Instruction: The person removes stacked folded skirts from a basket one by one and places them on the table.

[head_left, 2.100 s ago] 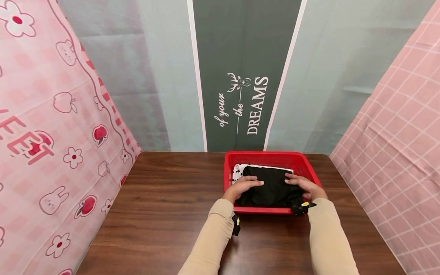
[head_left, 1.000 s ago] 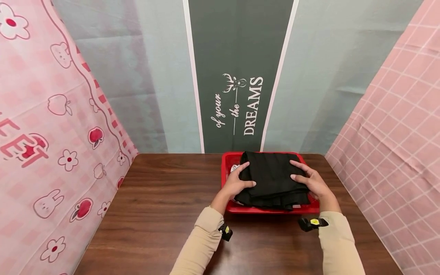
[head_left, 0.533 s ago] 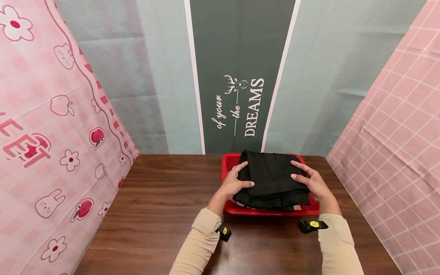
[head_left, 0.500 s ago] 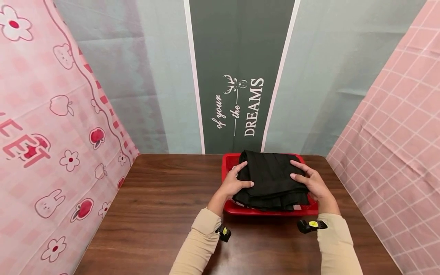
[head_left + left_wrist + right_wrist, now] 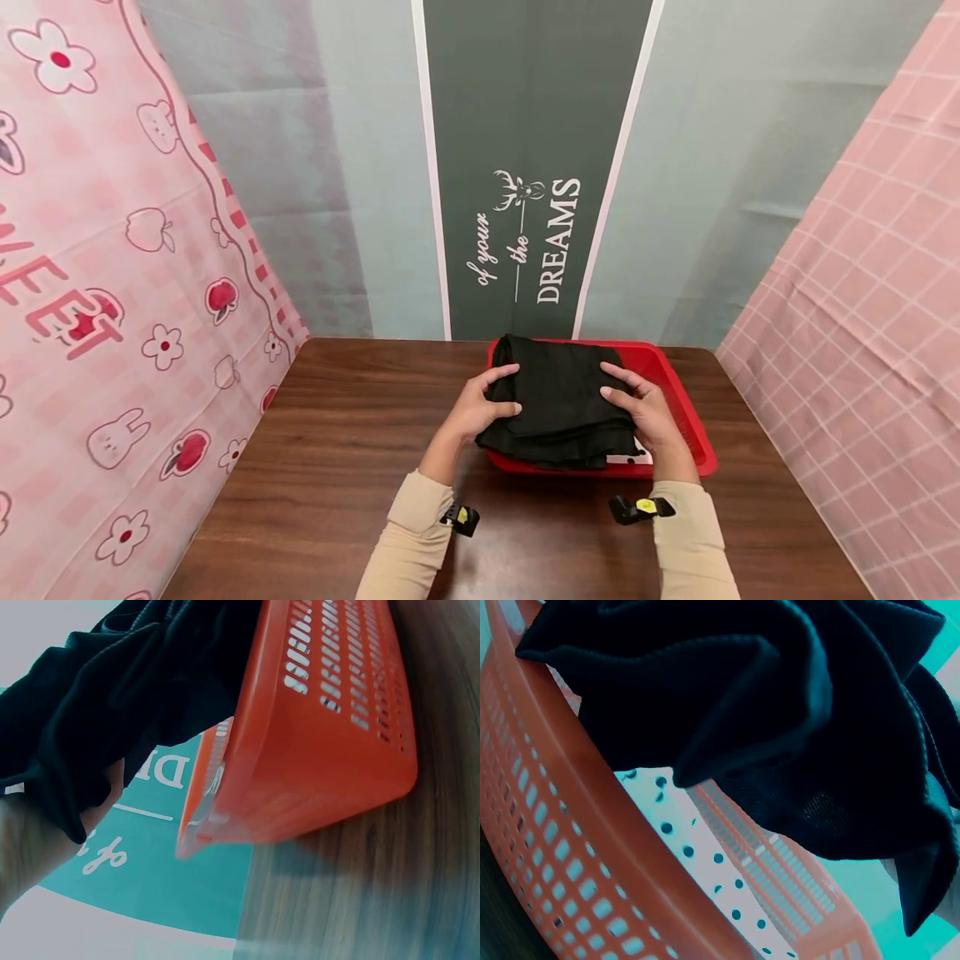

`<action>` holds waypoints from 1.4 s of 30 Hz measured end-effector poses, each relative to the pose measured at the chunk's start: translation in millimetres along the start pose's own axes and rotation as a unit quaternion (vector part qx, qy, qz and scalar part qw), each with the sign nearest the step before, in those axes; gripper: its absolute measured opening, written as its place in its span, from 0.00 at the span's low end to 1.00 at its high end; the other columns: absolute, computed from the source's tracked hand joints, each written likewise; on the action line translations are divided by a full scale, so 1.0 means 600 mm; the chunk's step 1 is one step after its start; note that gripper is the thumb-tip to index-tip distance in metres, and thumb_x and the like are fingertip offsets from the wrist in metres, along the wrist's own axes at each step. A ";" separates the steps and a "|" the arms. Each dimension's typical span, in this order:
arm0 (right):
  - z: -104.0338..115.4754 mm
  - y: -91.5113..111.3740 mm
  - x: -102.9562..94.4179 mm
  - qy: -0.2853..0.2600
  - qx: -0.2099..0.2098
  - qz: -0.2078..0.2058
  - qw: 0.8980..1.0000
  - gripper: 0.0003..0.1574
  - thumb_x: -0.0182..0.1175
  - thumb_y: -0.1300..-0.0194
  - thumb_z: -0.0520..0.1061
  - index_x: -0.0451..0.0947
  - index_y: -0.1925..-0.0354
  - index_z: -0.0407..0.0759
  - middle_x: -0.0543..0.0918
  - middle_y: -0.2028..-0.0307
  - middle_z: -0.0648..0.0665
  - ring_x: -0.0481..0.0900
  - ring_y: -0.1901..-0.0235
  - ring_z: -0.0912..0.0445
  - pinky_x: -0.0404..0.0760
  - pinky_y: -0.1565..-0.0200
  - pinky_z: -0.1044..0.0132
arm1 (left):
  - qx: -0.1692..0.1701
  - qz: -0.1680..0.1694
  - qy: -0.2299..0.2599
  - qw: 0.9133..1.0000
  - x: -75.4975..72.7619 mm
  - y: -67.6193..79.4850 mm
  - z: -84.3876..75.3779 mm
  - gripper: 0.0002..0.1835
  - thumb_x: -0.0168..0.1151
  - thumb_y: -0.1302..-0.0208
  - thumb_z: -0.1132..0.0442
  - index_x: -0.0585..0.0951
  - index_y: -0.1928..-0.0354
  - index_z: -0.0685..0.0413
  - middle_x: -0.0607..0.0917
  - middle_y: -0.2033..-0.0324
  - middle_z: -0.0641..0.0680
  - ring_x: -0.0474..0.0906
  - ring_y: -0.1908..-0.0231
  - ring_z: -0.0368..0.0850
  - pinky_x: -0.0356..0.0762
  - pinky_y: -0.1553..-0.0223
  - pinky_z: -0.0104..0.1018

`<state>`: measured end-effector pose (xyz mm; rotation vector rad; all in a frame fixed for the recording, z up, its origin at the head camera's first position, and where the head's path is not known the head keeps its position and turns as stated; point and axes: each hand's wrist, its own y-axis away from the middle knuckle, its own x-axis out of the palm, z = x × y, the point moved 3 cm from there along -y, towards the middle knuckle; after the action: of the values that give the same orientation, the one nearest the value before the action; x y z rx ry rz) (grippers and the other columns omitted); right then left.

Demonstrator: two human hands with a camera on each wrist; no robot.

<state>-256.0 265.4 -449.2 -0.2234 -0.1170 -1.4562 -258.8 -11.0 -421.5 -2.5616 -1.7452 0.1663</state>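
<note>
Along the near edge, your beige sleeves (image 5: 408,533) reach over the brown worktop (image 5: 345,417), with a small black camera (image 5: 463,520) at each wrist. Just beyond, your left hand (image 5: 474,408) and your right hand (image 5: 651,414) hold a folded black cloth (image 5: 562,387) by its left and right sides; a thumb and forefinger of each show on top, spread apart, while the other fingers are mostly hidden. You have the cloth over the left part of a red basket (image 5: 687,408); its loose folds hang by the near rim, and whether they touch it you cannot tell. Under it, inside the basket, lies a spotted white cloth (image 5: 712,864). Farther back hangs a grey-green curtain (image 5: 517,100) with white lettering, between a flowered pink drape (image 5: 112,250) on the left and a checked pink drape (image 5: 855,292) on the right.
</note>
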 end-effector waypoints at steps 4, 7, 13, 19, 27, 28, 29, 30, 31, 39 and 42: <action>-0.007 -0.006 0.022 0.011 0.000 0.006 1.000 0.29 0.56 0.35 0.34 0.65 0.36 0.35 0.70 0.44 0.42 0.82 0.63 0.55 0.80 0.62 0.63 | 0.001 -0.002 -0.007 1.000 -0.020 0.014 -0.005 0.29 0.65 0.49 0.76 0.74 0.41 0.61 0.70 0.41 0.59 0.63 0.40 0.55 0.65 0.45 0.45; -0.012 -0.011 0.038 0.001 -0.004 0.024 1.000 0.29 0.54 0.34 0.33 0.63 0.36 0.34 0.68 0.43 0.41 0.81 0.60 0.55 0.79 0.60 0.63 | -0.004 -0.007 -0.006 1.000 -0.036 0.021 -0.004 0.29 0.64 0.48 0.76 0.74 0.41 0.61 0.69 0.40 0.60 0.63 0.41 0.57 0.66 0.45 0.46; -0.015 -0.024 0.064 -0.012 -0.001 0.054 0.998 0.30 0.49 0.34 0.30 0.59 0.34 0.32 0.69 0.43 0.36 0.81 0.61 0.55 0.79 0.60 0.63 | -0.027 -0.017 0.014 0.999 -0.064 0.034 -0.006 0.32 0.63 0.47 0.77 0.70 0.37 0.60 0.65 0.38 0.65 0.66 0.42 0.58 0.71 0.50 0.43; -0.013 -0.041 0.097 0.036 0.012 0.075 0.996 0.31 0.52 0.34 0.33 0.61 0.34 0.34 0.64 0.40 0.31 0.80 0.61 0.55 0.79 0.59 0.63 | -0.036 -0.047 0.024 0.998 -0.097 0.045 -0.012 0.35 0.63 0.48 0.78 0.68 0.36 0.61 0.67 0.40 0.67 0.71 0.47 0.58 0.73 0.55 0.40; -0.022 -0.063 0.142 0.083 0.016 0.089 0.992 0.30 0.55 0.37 0.32 0.65 0.36 0.36 0.65 0.39 0.34 0.77 0.55 0.55 0.78 0.57 0.65 | -0.046 -0.081 0.023 0.995 -0.144 0.052 0.023 0.37 0.65 0.49 0.76 0.69 0.35 0.53 0.67 0.39 0.64 0.70 0.46 0.58 0.73 0.55 0.41; -0.025 -0.067 0.146 0.081 0.018 0.090 0.992 0.30 0.55 0.37 0.32 0.65 0.36 0.36 0.66 0.40 0.33 0.78 0.57 0.54 0.78 0.57 0.65 | -0.049 -0.087 0.018 0.995 -0.149 0.053 0.023 0.37 0.65 0.49 0.76 0.69 0.35 0.52 0.66 0.39 0.63 0.69 0.47 0.59 0.73 0.55 0.40; -0.027 -0.070 0.151 0.078 0.020 0.091 0.993 0.30 0.55 0.37 0.32 0.65 0.36 0.36 0.67 0.41 0.33 0.78 0.58 0.54 0.78 0.57 0.65 | -0.051 -0.089 0.015 0.995 -0.154 0.054 0.023 0.37 0.65 0.50 0.77 0.69 0.35 0.52 0.65 0.38 0.63 0.69 0.46 0.59 0.73 0.55 0.40; -0.030 -0.074 0.156 0.076 0.020 0.089 0.993 0.30 0.55 0.37 0.31 0.66 0.37 0.35 0.68 0.42 0.32 0.79 0.59 0.55 0.78 0.58 0.65 | -0.049 -0.093 0.014 0.994 -0.160 0.054 0.028 0.37 0.65 0.50 0.76 0.69 0.35 0.51 0.65 0.37 0.62 0.69 0.46 0.58 0.73 0.56 0.40; -0.032 -0.076 0.161 0.075 0.022 0.086 0.993 0.30 0.55 0.38 0.31 0.66 0.37 0.35 0.68 0.43 0.32 0.80 0.60 0.55 0.78 0.59 0.65 | -0.047 -0.097 0.011 0.994 -0.166 0.053 0.035 0.37 0.66 0.50 0.76 0.69 0.35 0.50 0.64 0.37 0.61 0.69 0.46 0.58 0.73 0.57 0.39; -0.048 -0.096 0.199 0.103 0.015 0.053 0.993 0.28 0.59 0.41 0.31 0.71 0.41 0.33 0.70 0.44 0.35 0.79 0.68 0.58 0.77 0.64 0.68 | -0.054 -0.099 -0.003 0.994 -0.203 0.063 0.045 0.38 0.64 0.47 0.76 0.66 0.33 0.49 0.62 0.36 0.61 0.69 0.46 0.60 0.73 0.58 0.38; -0.051 -0.103 0.213 0.103 0.013 0.046 0.994 0.28 0.59 0.42 0.31 0.72 0.42 0.34 0.71 0.44 0.36 0.79 0.68 0.57 0.77 0.65 0.68 | -0.058 -0.101 -0.011 0.993 -0.216 0.064 0.046 0.38 0.64 0.47 0.76 0.65 0.33 0.51 0.60 0.34 0.61 0.67 0.44 0.60 0.72 0.58 0.35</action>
<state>-304.2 128.6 -446.9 -0.0556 0.0404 -1.3759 -273.2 -146.2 -443.5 -2.4447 -2.0666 0.0893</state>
